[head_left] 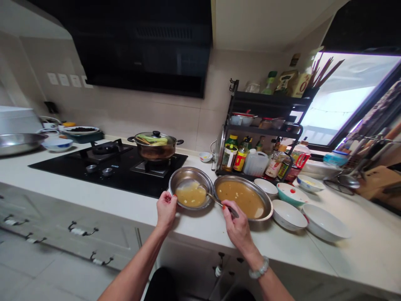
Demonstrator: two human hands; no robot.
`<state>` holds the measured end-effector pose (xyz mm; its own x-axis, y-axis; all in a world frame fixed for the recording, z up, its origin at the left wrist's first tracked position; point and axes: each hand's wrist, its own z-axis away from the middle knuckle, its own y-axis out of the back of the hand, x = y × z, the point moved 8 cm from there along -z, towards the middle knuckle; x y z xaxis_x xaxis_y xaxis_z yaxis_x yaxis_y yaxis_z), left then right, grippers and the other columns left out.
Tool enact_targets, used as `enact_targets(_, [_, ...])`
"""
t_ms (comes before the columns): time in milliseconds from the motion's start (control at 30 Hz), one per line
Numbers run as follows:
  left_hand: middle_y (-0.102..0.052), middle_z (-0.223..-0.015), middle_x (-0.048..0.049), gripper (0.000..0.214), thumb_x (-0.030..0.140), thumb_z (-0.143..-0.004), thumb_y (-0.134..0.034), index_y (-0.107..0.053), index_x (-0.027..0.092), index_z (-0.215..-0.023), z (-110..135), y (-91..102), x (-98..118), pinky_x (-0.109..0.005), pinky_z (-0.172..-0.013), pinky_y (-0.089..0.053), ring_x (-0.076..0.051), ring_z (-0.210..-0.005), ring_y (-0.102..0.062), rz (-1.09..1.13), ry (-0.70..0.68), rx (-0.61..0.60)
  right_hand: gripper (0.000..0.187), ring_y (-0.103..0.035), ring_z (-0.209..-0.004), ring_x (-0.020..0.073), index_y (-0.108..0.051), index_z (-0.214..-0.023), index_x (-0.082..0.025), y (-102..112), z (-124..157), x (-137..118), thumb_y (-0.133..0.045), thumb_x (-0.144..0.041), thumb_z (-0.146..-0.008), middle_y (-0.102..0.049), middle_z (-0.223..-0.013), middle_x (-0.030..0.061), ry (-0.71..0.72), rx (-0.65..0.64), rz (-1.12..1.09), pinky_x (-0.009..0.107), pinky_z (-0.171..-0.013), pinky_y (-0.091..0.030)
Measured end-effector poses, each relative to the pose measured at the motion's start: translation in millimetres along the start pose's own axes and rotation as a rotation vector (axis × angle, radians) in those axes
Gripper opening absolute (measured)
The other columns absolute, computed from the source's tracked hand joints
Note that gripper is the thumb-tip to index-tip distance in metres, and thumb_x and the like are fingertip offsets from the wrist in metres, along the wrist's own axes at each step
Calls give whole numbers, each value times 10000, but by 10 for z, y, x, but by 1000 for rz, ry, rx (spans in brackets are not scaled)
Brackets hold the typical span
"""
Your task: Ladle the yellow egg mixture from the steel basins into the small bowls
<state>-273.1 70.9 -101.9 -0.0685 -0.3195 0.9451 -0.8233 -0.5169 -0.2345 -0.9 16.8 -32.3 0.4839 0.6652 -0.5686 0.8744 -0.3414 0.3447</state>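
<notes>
1. Steel bowl (185, 176): round, shiny, on the smooth white counter (369, 234) between my hands; yellow-brown liquid (189, 198) inside, pale bits.
2. My left hand (166, 209): thumb and fingers pinching the bowl's rim.
3. My right hand (236, 221): gripping the handle of one metal spoon (216, 200), its far end in the bowl. Bead bracelet (259, 268) on that wrist.
4. Just beyond right grip: steel basin (268, 205), wider, browner liquid, pale flecks. Two metal vessels beside my hands.
5. Right of that grip: five glossy ceramic bowls (290, 215), one green outside with red motif.
6. Beyond left grip: black hob (72, 167), flat, glossy, two knobs (107, 172); one metal pot (156, 152), clear lid, black knob.
7. Beyond right grip: black rack (269, 100), three levels, assorted bottles (240, 159).
8. Writing: "0" on the top-level carton (301, 85); bottle labels too blurred.
</notes>
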Motion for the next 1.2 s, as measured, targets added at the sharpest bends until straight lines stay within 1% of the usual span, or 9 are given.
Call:
enact_targets(133, [-425,-490,85,220,311,-621,-610,-411,222,-593,1,3,2,-191,-420,-357,-87,-445,-412,-14,4,9,267,-537,-466,115,-597,-967,-181,53,57,346,-516,-425,-895,-608,-645,-1,-368,98,-225,224,-429,-457])
enact_targets(200, [-428,-490,85,221,312,-622,-612,-412,222,-591,2,5,-1,-191,-421,-357,-87,-443,-418,-15,10,11,338,-483,-400,95,-585,-956,-178,74,76,439,-568,-498,-846,-582,-594,-25,-478,153,-344,202,-358,-409])
enact_targets(467, [-414,-500,92,221,308,-635,-622,-422,219,-603,-6,5,-42,-195,-426,-397,-85,-440,-431,-3,13,-2,393,-509,-428,90,-578,-907,-169,229,0,456,-698,-495,-726,-612,-586,-14,-588,262,-523,170,-329,-396])
enact_targets(600, [-434,-495,90,229,317,-637,-622,-416,220,-609,-3,1,-47,-198,-419,-408,-90,-436,-450,22,28,0,393,-513,-440,93,-577,-873,-172,408,-71,391,-747,-457,-662,-606,-578,-20,-614,335,-578,156,-316,-378])
enact_targets(833, [-435,-489,94,217,306,-625,-631,-433,217,-615,-8,-4,-64,-196,-410,-404,-87,-425,-454,51,31,-2,375,-514,-435,93,-592,-862,-169,941,-173,364,-765,-425,-649,-613,-591,-10,-545,430,-509,158,-324,-367])
enact_targets(933, [-432,-477,96,214,306,-625,-628,-432,221,-612,-6,-10,-71,-200,-410,-405,-89,-416,-455,50,40,-8,380,-519,-436,103,-610,-865,-165,1161,-127,408,-754,-454,-666,-609,-583,-3,-513,443,-366,174,-324,-387])
enact_targets(1033, [-435,-472,96,213,305,-622,-625,-429,224,-607,-3,-5,-67,-202,-408,-401,-91,-412,-456,51,43,1,355,-522,-420,120,-624,-883,-167,1307,-54,420,-705,-476,-727,-589,-561,-3,-458,396,-163,202,-324,-401])
enact_targets(1100, [-432,-465,96,215,301,-621,-625,-425,224,-602,-1,-4,-60,-199,-407,-390,-90,-407,-453,50,41,4,304,-545,-444,137,-635,-905,-174,1352,-27,369,-646,-455,-788,-604,-595,15,-353,331,-26,235,-363,-445])
enact_targets(1200, [-429,-459,96,216,302,-622,-624,-424,223,-601,4,-7,-53,-195,-406,-376,-90,-405,-451,48,46,3,189,-640,-630,191,-663,-919,-196,1319,-18,167,-576,-349,-847,-672,-762,68,-70,200,195,319,-567,-550])
